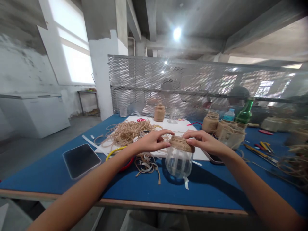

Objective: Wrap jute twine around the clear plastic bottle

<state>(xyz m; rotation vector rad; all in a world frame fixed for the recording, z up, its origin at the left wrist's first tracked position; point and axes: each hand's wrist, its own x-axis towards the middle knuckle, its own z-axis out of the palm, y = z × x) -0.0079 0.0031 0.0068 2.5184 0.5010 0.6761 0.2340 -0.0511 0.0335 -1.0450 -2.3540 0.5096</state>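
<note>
A clear glass jar (pixel 178 163) stands upside down on the blue table (pixel 207 189), its upper part wound with brown jute twine (pixel 181 143). My left hand (pixel 154 141) pinches the twine at the jar's left side, fingers closed. From the right, my right hand (pixel 203 141) presses its closed fingers on the wound twine. A loose tangle of jute twine (pixel 128 132) lies just behind my left hand.
A dark tablet (pixel 81 159) lies at the left. Twine-wrapped jars (pixel 210 123), a small wrapped jar (pixel 159 112), a green bottle (pixel 245 113) and tools (pixel 261 149) sit behind and right. Yellow and red hoops (pixel 115 151) lie near the tangle. A perforated metal screen (pixel 192 80) backs the table; people sit behind it.
</note>
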